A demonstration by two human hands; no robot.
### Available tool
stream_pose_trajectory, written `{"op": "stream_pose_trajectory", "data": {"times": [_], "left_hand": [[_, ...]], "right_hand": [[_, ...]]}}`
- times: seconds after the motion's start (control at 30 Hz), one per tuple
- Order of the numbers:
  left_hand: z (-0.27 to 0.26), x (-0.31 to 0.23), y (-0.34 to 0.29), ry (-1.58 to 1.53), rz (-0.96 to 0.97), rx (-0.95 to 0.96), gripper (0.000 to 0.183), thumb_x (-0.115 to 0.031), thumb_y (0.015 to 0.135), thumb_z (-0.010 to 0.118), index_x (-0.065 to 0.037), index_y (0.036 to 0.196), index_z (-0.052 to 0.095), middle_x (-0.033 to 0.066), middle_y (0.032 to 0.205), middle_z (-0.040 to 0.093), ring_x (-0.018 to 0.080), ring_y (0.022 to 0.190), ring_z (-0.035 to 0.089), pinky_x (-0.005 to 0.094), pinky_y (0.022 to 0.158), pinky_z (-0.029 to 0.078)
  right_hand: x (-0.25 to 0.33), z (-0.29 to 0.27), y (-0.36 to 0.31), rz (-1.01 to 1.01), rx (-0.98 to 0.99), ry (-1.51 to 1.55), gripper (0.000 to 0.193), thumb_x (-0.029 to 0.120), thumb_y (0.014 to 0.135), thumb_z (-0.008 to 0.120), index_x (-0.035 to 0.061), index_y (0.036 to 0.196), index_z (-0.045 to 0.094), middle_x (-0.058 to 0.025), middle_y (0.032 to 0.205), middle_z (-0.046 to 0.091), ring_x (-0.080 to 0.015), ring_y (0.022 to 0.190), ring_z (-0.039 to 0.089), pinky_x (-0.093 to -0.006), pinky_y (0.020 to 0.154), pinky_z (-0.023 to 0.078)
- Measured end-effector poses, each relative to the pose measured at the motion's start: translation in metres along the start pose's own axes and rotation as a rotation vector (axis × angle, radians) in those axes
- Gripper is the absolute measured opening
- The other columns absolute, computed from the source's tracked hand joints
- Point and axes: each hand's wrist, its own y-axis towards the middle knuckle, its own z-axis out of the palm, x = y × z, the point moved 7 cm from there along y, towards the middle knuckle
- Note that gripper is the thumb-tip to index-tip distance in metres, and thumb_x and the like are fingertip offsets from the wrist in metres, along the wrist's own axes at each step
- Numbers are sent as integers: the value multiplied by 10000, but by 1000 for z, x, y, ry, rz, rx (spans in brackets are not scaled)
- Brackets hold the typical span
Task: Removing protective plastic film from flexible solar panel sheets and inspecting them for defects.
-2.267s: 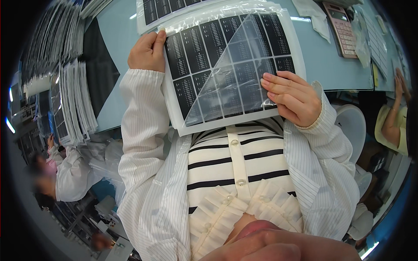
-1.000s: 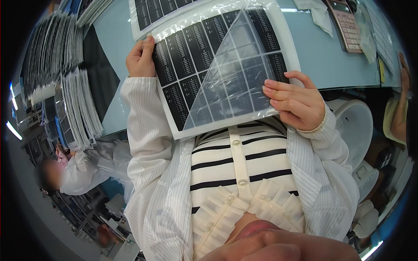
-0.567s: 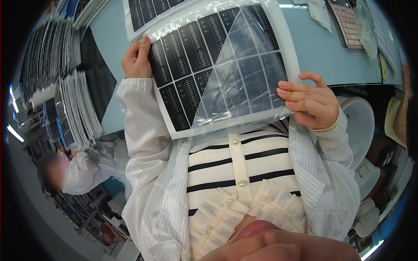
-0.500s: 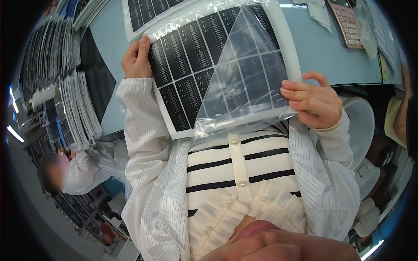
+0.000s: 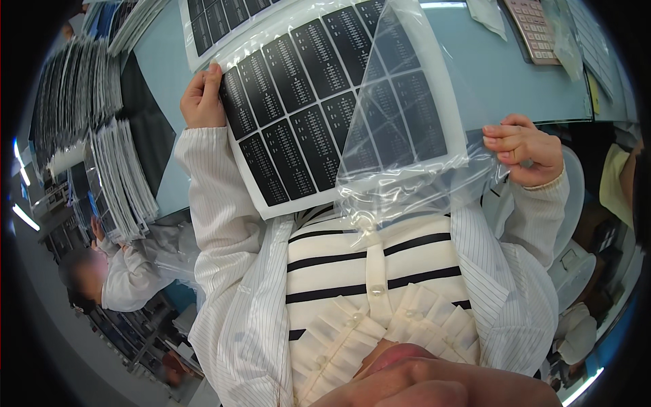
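So, right grip (image 5: 523, 150) closed on film (image 5: 424, 193)

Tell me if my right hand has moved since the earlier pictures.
Yes: your bare right hand has moved rightward, judged against the pink rectangular calculator, now almost straight below it in view.

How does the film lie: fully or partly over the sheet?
Partly: the film, pinched by the right hand, covers only the right part of the sheet.
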Motion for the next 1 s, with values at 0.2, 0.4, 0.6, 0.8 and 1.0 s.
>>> {"op": "stream_pose_trajectory", "data": {"times": [0.2, 0.4, 0.6, 0.8, 1.0], "left_hand": [[1, 2, 1, -40, -2, 39, 284, -236, 865, 574, -35, 665, 579, -66, 599, 449, 25, 567, 338, 183, 523, 271], [0, 1, 0, -41, -12, 32, 275, -245, 865, 573, -33, 690, 593, -49, 624, 483, 35, 592, 370, 180, 556, 297], [1, -9, 0, -63, -3, 11, 281, -264, 869, 564, -20, 735, 601, -32, 673, 517, 44, 627, 404, 182, 604, 334], [4, -22, -7, 33, 54, 22, 323, -294, 878, 548, 5, 768, 600, -25, 689, 527, 50, 648, 420, 189, 614, 348], [-11, -34, -18, 91, 220, -24, 343, -329, 897, 499, -16, 953, 629, 0, 714, 556, 61, 640, 425, 218, 592, 370]], "right_hand": [[-34, -33, -62, 24, 82, 331, 232, -86, 607, 556, -23, 817, 631, -196, 959, 639, -343, 1017, 575, -366, 831, 399], [-47, -62, -131, 232, -19, 491, 34, 15, 687, 609, 18, 720, 604, -164, 887, 654, -312, 953, 602, -339, 777, 397], [-68, -151, -287, 219, -313, 648, 165, 52, 760, 593, -3, 916, 596, -173, 1087, 573, -305, 1090, 503, -419, 931, 357], [-26, -250, -275, 173, -850, 258, 278, 55, 765, 586, 5, 1035, 553, -184, 1223, 486, -310, 1157, 453, -441, 973, 330], [84, -213, -47, 21, -719, -104, 424, 58, 732, 619, 11, 1140, 512, -194, 1277, 440, -338, 1159, 454, -447, 975, 339]]}}
